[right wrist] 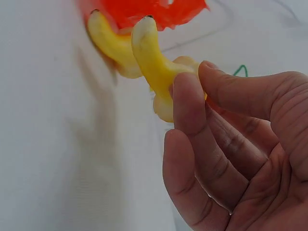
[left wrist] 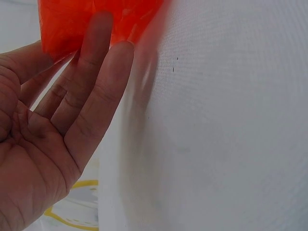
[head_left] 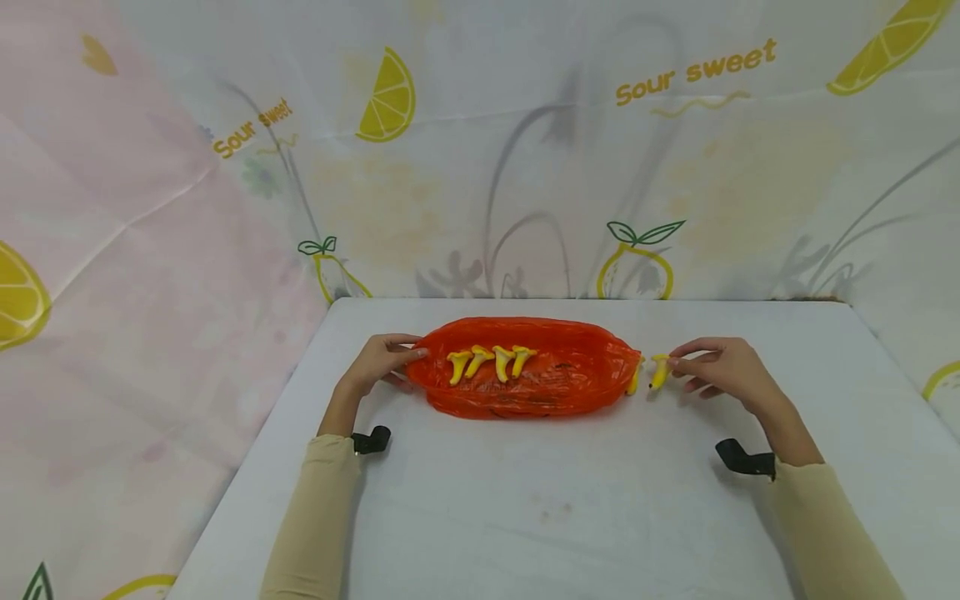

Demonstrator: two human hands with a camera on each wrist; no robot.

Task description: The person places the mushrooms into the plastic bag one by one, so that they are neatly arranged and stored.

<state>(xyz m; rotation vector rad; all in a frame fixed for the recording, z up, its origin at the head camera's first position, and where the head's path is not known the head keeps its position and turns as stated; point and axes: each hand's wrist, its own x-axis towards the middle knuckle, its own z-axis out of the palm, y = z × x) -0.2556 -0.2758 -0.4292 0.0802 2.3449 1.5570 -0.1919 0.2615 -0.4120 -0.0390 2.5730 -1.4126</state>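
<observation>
A red plastic bag (head_left: 570,392) is spread lengthwise on the table, its middle hollowed like a boat. Several yellow mushrooms (head_left: 502,363), shaped like chanterelles, lie in a row on it. At the bag's left end my left hand (head_left: 382,362) pinches the plastic between thumb and fingers; the left wrist view shows the red edge (left wrist: 62,29) among the fingertips. My right hand (head_left: 723,371) holds one yellow mushroom (right wrist: 151,53) by its cap end, stem pointing away from the palm. Just beyond it, another yellow mushroom (right wrist: 108,41) lies beside the bag's right end, partly covered by it.
The white-covered table (head_left: 562,517) ends at the back against a hanging cloth (head_left: 480,167) printed with lemons and lettering. A black wrist mount (head_left: 371,440) sits by the left sleeve, and another black mount (head_left: 742,458) by the right one.
</observation>
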